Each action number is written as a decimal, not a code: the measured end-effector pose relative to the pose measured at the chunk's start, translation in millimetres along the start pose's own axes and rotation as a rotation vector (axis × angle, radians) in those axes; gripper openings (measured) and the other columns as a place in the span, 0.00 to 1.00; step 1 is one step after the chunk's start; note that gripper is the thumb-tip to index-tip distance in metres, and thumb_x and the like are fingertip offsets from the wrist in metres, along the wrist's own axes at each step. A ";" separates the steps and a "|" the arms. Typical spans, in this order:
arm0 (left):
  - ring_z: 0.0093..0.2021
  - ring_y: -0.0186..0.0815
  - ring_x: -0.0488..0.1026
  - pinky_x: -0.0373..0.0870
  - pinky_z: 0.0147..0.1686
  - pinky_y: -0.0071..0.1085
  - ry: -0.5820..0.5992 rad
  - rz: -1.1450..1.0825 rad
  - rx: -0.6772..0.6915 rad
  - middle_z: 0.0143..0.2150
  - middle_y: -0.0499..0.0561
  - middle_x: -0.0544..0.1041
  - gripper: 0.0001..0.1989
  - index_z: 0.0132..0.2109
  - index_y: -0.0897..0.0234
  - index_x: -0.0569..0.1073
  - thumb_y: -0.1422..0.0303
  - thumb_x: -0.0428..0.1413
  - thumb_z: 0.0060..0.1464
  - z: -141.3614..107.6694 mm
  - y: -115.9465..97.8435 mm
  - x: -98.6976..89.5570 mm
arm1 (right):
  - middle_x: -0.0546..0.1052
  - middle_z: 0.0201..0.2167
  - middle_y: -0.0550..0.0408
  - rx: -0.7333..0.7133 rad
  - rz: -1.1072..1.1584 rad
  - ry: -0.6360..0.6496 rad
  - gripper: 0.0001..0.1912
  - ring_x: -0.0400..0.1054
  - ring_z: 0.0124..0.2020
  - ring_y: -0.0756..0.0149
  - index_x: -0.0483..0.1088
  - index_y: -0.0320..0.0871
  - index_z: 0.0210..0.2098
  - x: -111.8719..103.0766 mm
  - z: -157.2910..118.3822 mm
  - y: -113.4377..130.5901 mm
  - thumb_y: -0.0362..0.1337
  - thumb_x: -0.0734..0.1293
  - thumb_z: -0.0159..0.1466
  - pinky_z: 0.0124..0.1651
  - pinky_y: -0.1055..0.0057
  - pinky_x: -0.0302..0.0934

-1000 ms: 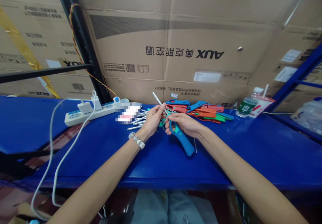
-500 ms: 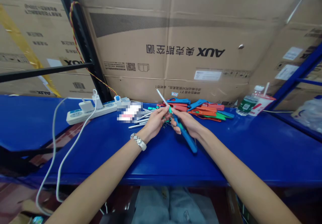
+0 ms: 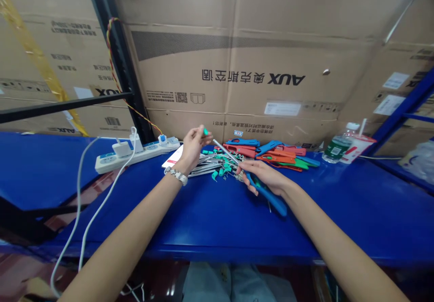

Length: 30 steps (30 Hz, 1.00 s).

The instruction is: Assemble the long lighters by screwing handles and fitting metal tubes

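My left hand (image 3: 194,147) is raised over the back of the table, its fingers pinched on a small green plastic piece (image 3: 205,131). My right hand (image 3: 262,175) is wrapped round the blue handle of a long-necked lighter (image 3: 275,202). Its thin silver tube (image 3: 225,152) points up and to the left, its tip apart from my left hand. Between and behind the hands lies a heap of silver metal tubes (image 3: 203,168) and loose green plastic pieces (image 3: 222,172). Red, orange, blue and green lighter handles (image 3: 278,157) are piled just beyond my right hand.
A white power strip (image 3: 135,157) with plugs and cables lies at the back left. To the right stand a water bottle (image 3: 337,148) and a cup with a straw (image 3: 359,146). A large cardboard box (image 3: 224,98) rises behind the blue table (image 3: 217,229).
My hands have moved apart. The left went up and left with the green piece, away from the tube; the right came slightly right and nearer, still holding the blue lighter.
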<state>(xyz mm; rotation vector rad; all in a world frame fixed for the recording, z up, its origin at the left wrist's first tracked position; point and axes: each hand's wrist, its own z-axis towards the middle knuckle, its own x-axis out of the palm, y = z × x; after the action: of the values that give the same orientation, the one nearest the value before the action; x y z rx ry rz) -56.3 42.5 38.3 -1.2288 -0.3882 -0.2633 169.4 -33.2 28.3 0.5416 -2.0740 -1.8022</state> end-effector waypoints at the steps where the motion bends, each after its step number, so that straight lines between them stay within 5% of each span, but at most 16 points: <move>1: 0.33 0.35 0.75 0.71 0.38 0.32 0.068 0.155 0.032 0.31 0.50 0.77 0.12 0.34 0.64 0.74 0.59 0.64 0.55 5.4 2.0 -2.8 | 0.71 0.19 0.60 -0.011 0.020 -0.049 0.13 0.65 0.14 0.71 0.70 0.41 0.37 -2.7 1.7 1.8 0.45 0.65 0.69 0.14 0.76 0.60; 6: 0.33 0.41 0.74 0.68 0.39 0.36 0.333 0.866 0.210 0.30 0.54 0.80 0.07 0.28 0.62 0.80 0.65 0.65 0.50 22.6 16.8 -9.9 | 0.71 0.19 0.59 -0.024 0.023 -0.222 0.11 0.64 0.14 0.71 0.70 0.42 0.38 -13.6 16.9 14.4 0.41 0.61 0.71 0.16 0.75 0.60; 10: 0.39 0.45 0.75 0.68 0.45 0.41 0.301 1.035 0.296 0.38 0.58 0.80 0.09 0.35 0.62 0.83 0.63 0.60 0.54 17.5 18.7 -9.8 | 0.72 0.21 0.55 -0.006 -0.111 -0.157 0.09 0.66 0.17 0.69 0.71 0.40 0.38 -15.3 29.1 22.9 0.39 0.63 0.69 0.17 0.73 0.60; 13: 0.39 0.41 0.74 0.69 0.44 0.38 0.297 0.843 0.264 0.40 0.56 0.80 0.11 0.41 0.63 0.82 0.63 0.59 0.55 -0.8 14.6 -3.2 | 0.74 0.24 0.54 -0.040 -0.171 -0.109 0.10 0.68 0.19 0.68 0.72 0.39 0.45 -14.5 36.3 25.3 0.36 0.65 0.66 0.20 0.72 0.61; 16: 0.34 0.37 0.73 0.68 0.33 0.33 0.409 0.521 0.009 0.35 0.54 0.79 0.15 0.39 0.63 0.81 0.56 0.61 0.54 -23.8 15.4 10.3 | 0.75 0.28 0.55 -0.148 -0.279 -0.038 0.15 0.71 0.23 0.67 0.72 0.40 0.51 -11.8 42.9 24.6 0.34 0.65 0.65 0.27 0.70 0.65; 18: 0.30 0.34 0.71 0.66 0.31 0.30 0.359 0.360 -0.080 0.30 0.52 0.77 0.17 0.35 0.64 0.78 0.54 0.65 0.51 -36.3 20.1 19.9 | 0.77 0.31 0.54 -0.265 -0.418 -0.023 0.13 0.71 0.26 0.67 0.74 0.40 0.49 -8.2 46.6 22.9 0.35 0.65 0.66 0.32 0.69 0.67; 25: 0.29 0.29 0.71 0.68 0.32 0.27 0.261 0.103 -0.162 0.29 0.48 0.75 0.14 0.30 0.65 0.76 0.60 0.70 0.45 -47.2 29.2 30.5 | 0.81 0.43 0.50 -0.572 -0.753 -0.271 0.15 0.73 0.49 0.56 0.76 0.45 0.51 4.8 46.4 13.1 0.33 0.66 0.65 0.54 0.59 0.64; 28: 0.34 0.31 0.74 0.71 0.39 0.29 0.249 -0.026 -0.200 0.33 0.50 0.77 0.11 0.32 0.65 0.78 0.64 0.69 0.48 -44.6 26.9 28.1 | 0.80 0.46 0.49 -0.566 -0.685 -0.263 0.16 0.73 0.48 0.56 0.75 0.45 0.52 2.0 42.9 7.3 0.40 0.67 0.67 0.52 0.60 0.65; 30: 0.36 0.32 0.76 0.72 0.44 0.30 0.227 -0.109 -0.221 0.33 0.50 0.78 0.10 0.33 0.66 0.78 0.66 0.69 0.48 -43.2 26.6 27.5 | 0.80 0.45 0.48 -0.501 -0.633 -0.260 0.17 0.74 0.38 0.61 0.75 0.44 0.51 -2.5 41.6 3.9 0.44 0.67 0.67 0.44 0.63 0.67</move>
<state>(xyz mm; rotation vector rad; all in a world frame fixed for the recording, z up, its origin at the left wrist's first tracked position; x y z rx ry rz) -14.4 10.3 15.0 -1.3793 -0.2337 -0.5461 151.0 4.4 26.4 0.9199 -1.5756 -2.7653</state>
